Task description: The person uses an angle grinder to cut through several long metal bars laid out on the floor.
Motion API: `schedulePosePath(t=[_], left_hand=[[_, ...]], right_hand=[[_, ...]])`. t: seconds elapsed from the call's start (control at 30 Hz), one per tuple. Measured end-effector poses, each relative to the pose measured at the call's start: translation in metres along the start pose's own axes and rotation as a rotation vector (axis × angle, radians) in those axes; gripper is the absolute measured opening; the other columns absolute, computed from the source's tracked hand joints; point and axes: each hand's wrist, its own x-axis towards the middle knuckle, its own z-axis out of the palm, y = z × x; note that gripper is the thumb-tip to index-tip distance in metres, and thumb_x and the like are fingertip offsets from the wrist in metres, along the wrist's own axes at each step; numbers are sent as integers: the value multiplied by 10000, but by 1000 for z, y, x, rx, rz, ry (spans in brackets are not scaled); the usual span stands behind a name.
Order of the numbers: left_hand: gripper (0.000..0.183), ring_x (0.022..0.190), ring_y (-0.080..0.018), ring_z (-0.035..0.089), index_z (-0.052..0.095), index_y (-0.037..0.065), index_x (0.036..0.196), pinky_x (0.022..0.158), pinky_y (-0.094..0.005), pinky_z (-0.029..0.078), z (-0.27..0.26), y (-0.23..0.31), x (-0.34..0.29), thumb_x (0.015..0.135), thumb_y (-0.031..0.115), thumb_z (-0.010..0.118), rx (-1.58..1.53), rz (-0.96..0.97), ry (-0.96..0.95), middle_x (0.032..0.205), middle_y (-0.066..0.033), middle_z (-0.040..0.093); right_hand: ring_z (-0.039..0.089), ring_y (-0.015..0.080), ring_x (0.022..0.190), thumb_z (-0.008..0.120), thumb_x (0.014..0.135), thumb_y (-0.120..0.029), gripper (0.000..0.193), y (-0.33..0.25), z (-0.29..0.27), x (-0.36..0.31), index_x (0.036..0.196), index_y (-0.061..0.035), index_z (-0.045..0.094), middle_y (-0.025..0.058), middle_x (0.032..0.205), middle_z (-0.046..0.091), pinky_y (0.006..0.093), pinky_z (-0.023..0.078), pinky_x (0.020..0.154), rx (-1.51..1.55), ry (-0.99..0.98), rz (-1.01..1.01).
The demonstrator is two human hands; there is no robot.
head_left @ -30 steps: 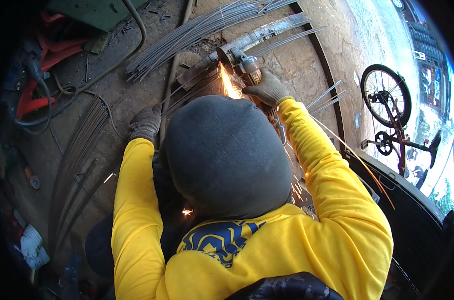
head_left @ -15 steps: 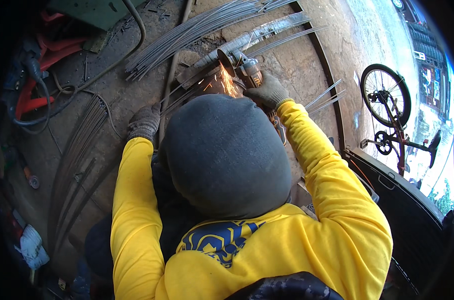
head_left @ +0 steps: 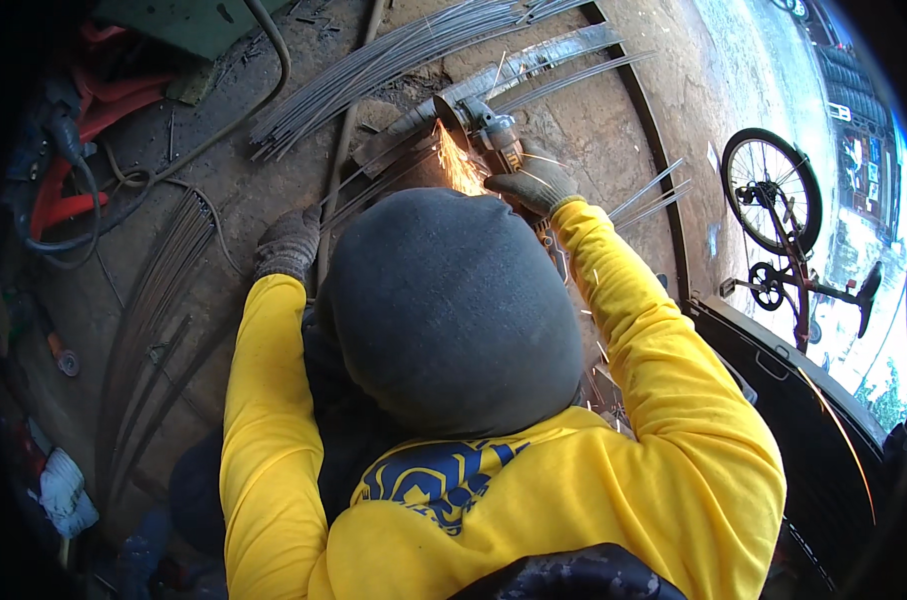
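Note:
My right hand [head_left: 536, 180], in a knitted work glove, is closed round the body of an angle grinder [head_left: 500, 140]. The grinder's disc [head_left: 451, 120] stands on edge over thin metal rods [head_left: 369, 197], and orange sparks [head_left: 459, 165] stream from it towards me. My left hand [head_left: 290, 243], also gloved, is closed at the left ends of these rods, low to the ground. My head in a dark grey covering hides the near part of the work and part of the grinder.
A bundle of long rods [head_left: 374, 75] and a flat metal bar [head_left: 534, 62] lie beyond the grinder. More dark rods [head_left: 154, 310] lie at left, near a red object [head_left: 104, 100] with cables. A bicycle [head_left: 774, 210] stands at right, past a metal edge [head_left: 664, 170].
The spark stream has grown wider and brighter, with stray sparks now by my right arm and at the far right. The grinder and both hands have hardly moved.

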Motion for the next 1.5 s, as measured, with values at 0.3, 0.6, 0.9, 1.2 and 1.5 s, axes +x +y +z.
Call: schedulePosePath(t=[0.3,0.6,0.9,1.2,1.5], left_hand=[[738,1358,-439,554,642,83,1385,1147,-536,430,-13,10,-13,1062,650,296,7,-53,-38,1462,-226,595],[728,1369,-438,543,637,91,1390,1164,-538,412,-11,5,-7,1063,647,300,4,-33,-65,1466,-219,594],[755,1392,-436,528,617,88,1426,1178,-534,400,-32,42,-21,1056,667,303,-23,-50,-45,1485,-228,578],[821,1400,-423,532,606,29,1430,1180,-533,399,-44,65,5,1044,691,311,-20,-112,4,1481,-261,573],[732,1351,-421,568,632,61,1397,1145,-538,432,-33,62,-9,1048,649,368,-32,-15,56,1441,-243,604]], right_hand=[[674,415,1206,884,676,-488,954,-1,1,-1,1419,4,542,289,1280,686,454,527,1058,37,-14,22],[702,392,1147,877,676,-453,831,1,7,-2,1341,-34,607,254,1221,716,453,543,1019,162,15,33],[717,356,1100,881,696,-406,782,3,3,-26,1340,-51,613,215,1189,733,447,549,982,270,103,50],[719,356,1090,886,689,-406,806,2,0,-38,1366,-71,605,203,1205,733,445,551,979,231,139,68],[719,345,1084,892,686,-405,822,0,-4,-40,1379,-74,599,205,1208,729,445,555,969,267,113,117]])
